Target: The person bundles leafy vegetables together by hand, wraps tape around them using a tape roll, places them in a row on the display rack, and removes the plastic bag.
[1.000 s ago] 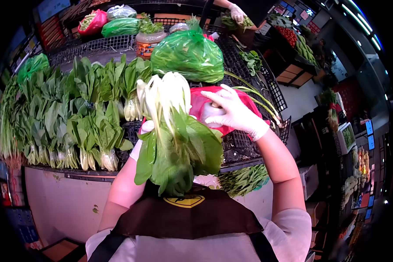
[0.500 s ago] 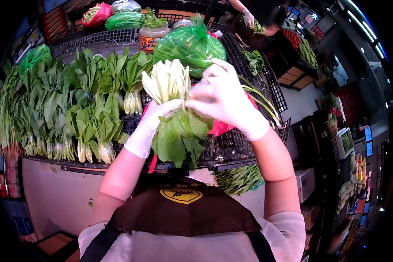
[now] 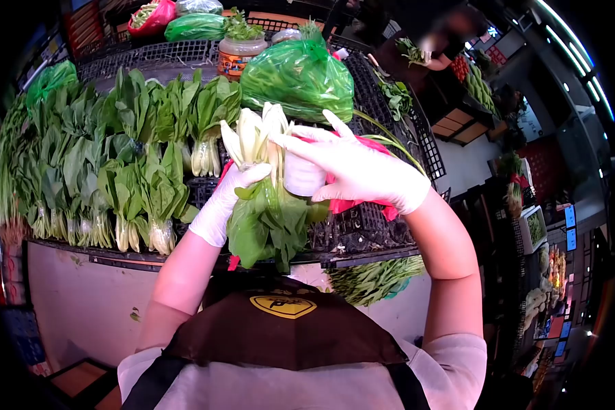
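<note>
A bunch of leafy greens [image 3: 270, 222] hangs with its white stems up and leaves toward me. My left hand [image 3: 229, 198], in a white glove, is closed round it just below the stems. On the bunch's right side, my gloved right hand [image 3: 355, 167] grips a whitish translucent roll [image 3: 303, 173], with thumb below and fingers above. The roll touches the stems. Beneath my right hand lies a red plastic bag [image 3: 348, 205], partly hidden. Just beyond the stems sits a green bag of vegetables [image 3: 297, 78].
Rows of leafy bunches [image 3: 126, 164] stand at the left on a black rack [image 3: 362, 236]. A jar [image 3: 240, 56] is at the back, long green stalks [image 3: 396, 143] at the right. Another person's hand [image 3: 427, 58] is at the far right, near some greens.
My right hand has come from the red bag to the bunch and now shows the roll beside the stems. My left hand has risen into view round the bunch. The other person's hand has moved right.
</note>
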Action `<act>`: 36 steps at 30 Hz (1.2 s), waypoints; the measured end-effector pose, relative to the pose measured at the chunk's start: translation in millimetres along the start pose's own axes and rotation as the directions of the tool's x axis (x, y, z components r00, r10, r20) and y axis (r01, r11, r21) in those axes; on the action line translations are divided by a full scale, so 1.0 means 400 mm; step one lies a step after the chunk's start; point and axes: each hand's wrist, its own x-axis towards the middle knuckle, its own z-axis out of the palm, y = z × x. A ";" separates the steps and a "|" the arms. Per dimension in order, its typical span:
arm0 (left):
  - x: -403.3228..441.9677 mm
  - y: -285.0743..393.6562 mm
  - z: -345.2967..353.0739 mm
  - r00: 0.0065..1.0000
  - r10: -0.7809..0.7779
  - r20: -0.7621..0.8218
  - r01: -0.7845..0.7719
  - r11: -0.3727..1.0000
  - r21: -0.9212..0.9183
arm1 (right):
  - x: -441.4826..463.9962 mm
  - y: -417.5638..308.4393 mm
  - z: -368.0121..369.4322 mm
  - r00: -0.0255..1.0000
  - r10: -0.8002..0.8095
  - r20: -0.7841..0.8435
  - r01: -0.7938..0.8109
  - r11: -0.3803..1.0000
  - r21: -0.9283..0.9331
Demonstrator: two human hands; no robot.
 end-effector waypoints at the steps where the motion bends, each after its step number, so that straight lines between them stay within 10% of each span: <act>1: 0.003 -0.006 -0.008 0.999 0.019 -0.028 -0.018 1.000 0.017 | -0.003 -0.008 -0.005 0.999 0.035 0.033 -0.034 0.999 -0.026; 5: 0.020 0.000 -0.072 0.992 0.112 -0.063 -0.097 0.973 0.209 | -0.033 -0.024 -0.027 0.990 0.141 -0.031 -0.144 0.976 -0.162; 7: 0.013 0.035 -0.068 0.995 0.101 -0.020 -0.088 0.935 0.343 | -0.030 0.004 -0.028 0.898 0.347 0.271 -0.322 0.938 -0.131; 10: 0.012 0.122 -0.009 0.977 -0.020 0.214 -0.116 0.789 0.603 | -0.056 0.116 0.076 0.860 0.314 0.402 -0.456 0.827 0.329; 12: 0.016 0.166 0.083 0.881 -0.323 0.345 -0.048 0.665 0.746 | -0.056 0.139 0.085 0.751 0.181 0.635 -0.657 0.113 0.745; 14: 0.034 0.155 0.157 0.722 -0.550 0.419 -0.129 0.488 0.863 | -0.024 0.170 0.086 0.796 0.192 0.574 -0.578 -0.040 0.815; 15: 0.038 0.143 0.181 0.659 -0.635 0.403 -0.146 0.419 0.896 | -0.009 0.224 0.122 0.881 0.220 0.420 -0.474 0.402 0.784; 18: 0.069 0.114 0.169 0.607 -0.765 -0.215 0.099 -0.196 0.976 | 0.044 0.117 0.037 0.893 0.445 0.070 -0.159 0.165 0.973; 21: 0.114 0.147 0.053 0.763 -0.599 -0.244 0.156 -0.195 0.968 | -0.001 -0.007 -0.003 0.868 0.476 -0.143 -0.005 0.296 0.955; 23: 0.100 0.231 -0.016 0.796 -0.563 -0.223 0.442 0.287 0.850 | -0.072 -0.063 0.033 0.897 0.428 -0.109 -0.172 0.566 0.806; 27: 0.025 0.318 0.086 0.807 -0.523 -0.275 0.480 0.307 0.822 | -0.129 -0.031 0.223 0.920 0.376 -0.111 -0.267 0.809 0.524; 28: 0.025 0.279 0.116 0.790 -0.602 -0.116 0.305 0.221 0.926 | -0.125 0.063 0.253 0.818 0.282 0.501 -0.564 0.229 0.793; 31: 0.009 0.173 0.225 0.552 -0.807 0.208 -0.118 0.172 0.978 | -0.084 0.153 0.267 0.970 0.143 0.196 -0.229 0.275 0.934; 34: 0.014 0.132 0.247 0.535 -0.833 -0.141 -0.064 -0.207 0.976 | -0.008 0.073 0.081 0.939 0.334 0.086 -0.083 -0.022 0.996; 35: 0.032 0.130 0.220 0.601 -0.759 -0.250 -0.060 -0.354 0.933 | 0.005 0.021 0.032 0.942 0.337 0.011 -0.058 0.131 0.990; 36: 0.075 0.121 0.072 0.701 -0.713 0.033 -0.008 0.039 0.999 | 0.002 -0.036 0.005 0.968 0.237 -0.085 -0.050 0.510 0.859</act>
